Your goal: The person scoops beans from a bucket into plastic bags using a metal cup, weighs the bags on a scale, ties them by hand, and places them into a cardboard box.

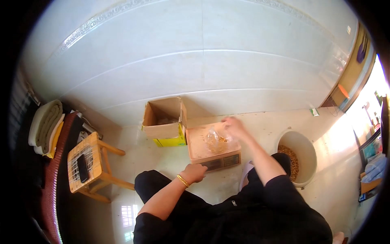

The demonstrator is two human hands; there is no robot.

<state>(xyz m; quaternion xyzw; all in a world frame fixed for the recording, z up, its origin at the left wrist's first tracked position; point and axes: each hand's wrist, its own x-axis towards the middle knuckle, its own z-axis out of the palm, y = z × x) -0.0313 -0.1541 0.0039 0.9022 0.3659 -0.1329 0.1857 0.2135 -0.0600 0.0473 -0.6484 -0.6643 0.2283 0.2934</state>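
A digital scale (196, 151) with a pale orange platform sits on the floor in front of me, its display panel facing my body. On its platform rests a clear plastic bag (215, 143) with some yellowish-brown pieces inside. My left hand (194, 173), with a gold bracelet at the wrist, is closed at the scale's front left corner; I make out nothing in it. Over the far right part of the platform, just beyond the bag, is my right hand (233, 125). Motion smears its fingers, so whether it holds anything is unclear.
An open cardboard box (162, 131) stands left of the scale, against the wall. To the right is a white bucket (308, 156) partly filled with brown pieces. A wooden stool (95, 179) holding a black phone (83, 168) stands at left. Small crumbs dot the floor.
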